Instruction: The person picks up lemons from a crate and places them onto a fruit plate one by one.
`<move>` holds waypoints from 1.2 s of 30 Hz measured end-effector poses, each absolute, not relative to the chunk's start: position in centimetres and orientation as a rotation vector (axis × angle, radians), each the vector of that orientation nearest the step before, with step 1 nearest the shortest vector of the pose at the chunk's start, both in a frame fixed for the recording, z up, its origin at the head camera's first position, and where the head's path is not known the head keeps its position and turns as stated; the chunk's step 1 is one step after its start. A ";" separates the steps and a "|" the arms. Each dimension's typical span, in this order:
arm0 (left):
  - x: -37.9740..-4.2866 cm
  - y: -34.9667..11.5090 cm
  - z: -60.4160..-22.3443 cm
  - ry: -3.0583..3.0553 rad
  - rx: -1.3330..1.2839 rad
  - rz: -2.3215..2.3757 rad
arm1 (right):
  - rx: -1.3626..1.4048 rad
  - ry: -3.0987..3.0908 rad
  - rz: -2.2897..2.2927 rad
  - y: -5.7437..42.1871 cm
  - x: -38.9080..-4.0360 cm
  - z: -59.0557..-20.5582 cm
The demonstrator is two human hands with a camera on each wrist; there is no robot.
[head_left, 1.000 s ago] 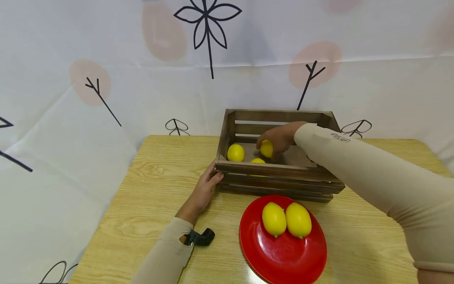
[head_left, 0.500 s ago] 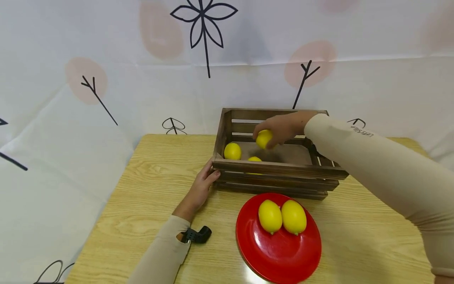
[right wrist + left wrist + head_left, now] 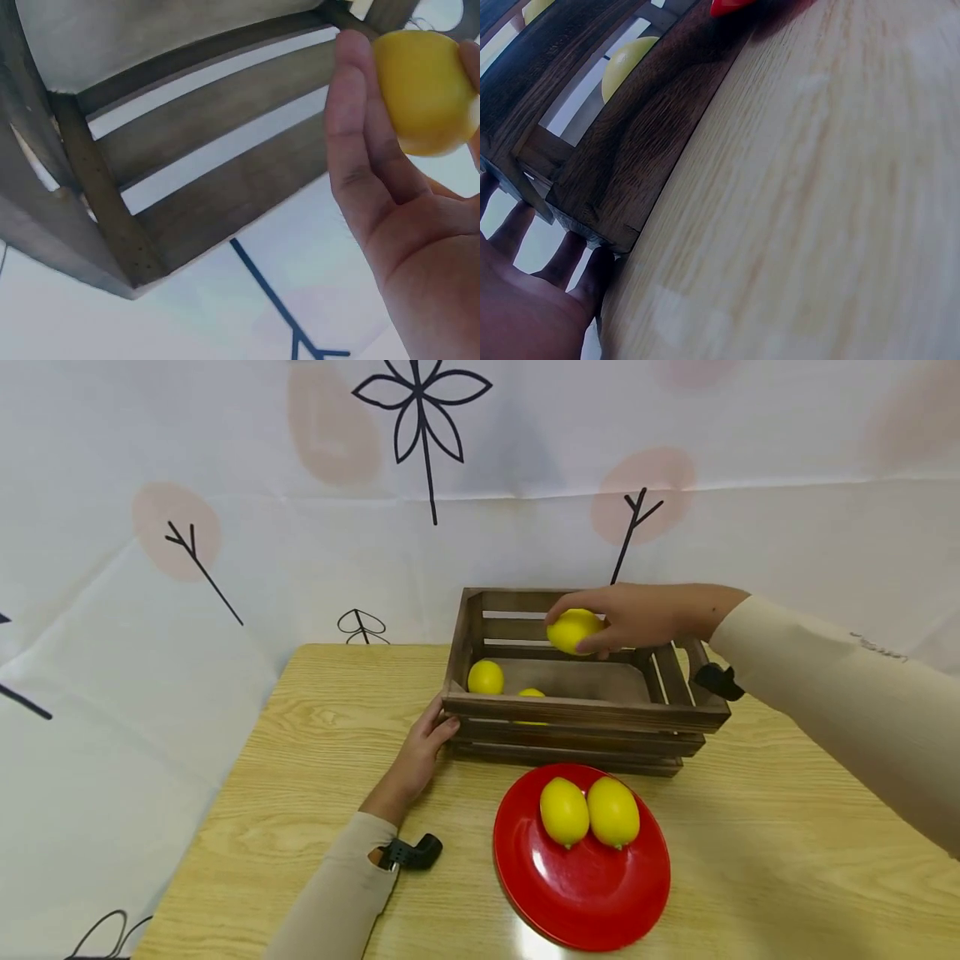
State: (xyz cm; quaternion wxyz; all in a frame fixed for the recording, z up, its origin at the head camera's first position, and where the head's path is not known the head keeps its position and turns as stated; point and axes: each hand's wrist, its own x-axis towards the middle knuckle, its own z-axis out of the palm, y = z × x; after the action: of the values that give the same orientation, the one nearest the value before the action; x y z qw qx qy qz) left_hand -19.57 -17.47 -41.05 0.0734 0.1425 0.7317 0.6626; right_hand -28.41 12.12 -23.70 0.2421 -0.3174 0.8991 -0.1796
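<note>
My right hand [image 3: 648,612] pinches a yellow lemon [image 3: 573,631] between thumb and fingers, above the open top of a dark wooden slatted crate [image 3: 585,715]. In the right wrist view the same lemon [image 3: 426,91] sits at the fingertips. Against the crate's left end rests my left hand [image 3: 415,758]; in the left wrist view its extended fingers [image 3: 564,260] touch the slat ends. Two lemons lie in the crate, one at the left [image 3: 486,677] and another [image 3: 532,692] partly hidden behind the front slats.
A red plate [image 3: 581,910] lies in front of the crate, with two lemons, a left one [image 3: 564,812] and a right one [image 3: 613,812], side by side on it. The wooden table [image 3: 300,777] meets a patterned white cloth [image 3: 247,435] at the back.
My right hand has lifted the lemon from the crate floor to above the crate and drawn slightly right. My left hand keeps its place at the crate's left end.
</note>
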 end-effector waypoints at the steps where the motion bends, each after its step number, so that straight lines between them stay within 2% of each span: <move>1: -19.6 -17.5 -41.1 2.197 0.428 1.988 | -0.879 2.466 -0.504 12.3 -28.1 -23.6; 21: -20.0 -17.7 -41.8 2.177 0.454 1.988 | -1.123 2.704 -0.869 15.0 -21.9 -25.5; 36: -19.6 -17.6 -41.2 2.188 0.421 1.963 | -1.357 2.805 -1.152 15.0 -17.4 -27.5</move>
State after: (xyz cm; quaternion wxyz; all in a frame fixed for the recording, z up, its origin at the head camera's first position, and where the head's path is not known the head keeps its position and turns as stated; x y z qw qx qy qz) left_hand -19.63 -17.59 -41.21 0.0860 0.1413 0.7341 0.6586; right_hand -17.39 14.96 -27.53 -0.0903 -0.4066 0.8409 -0.3454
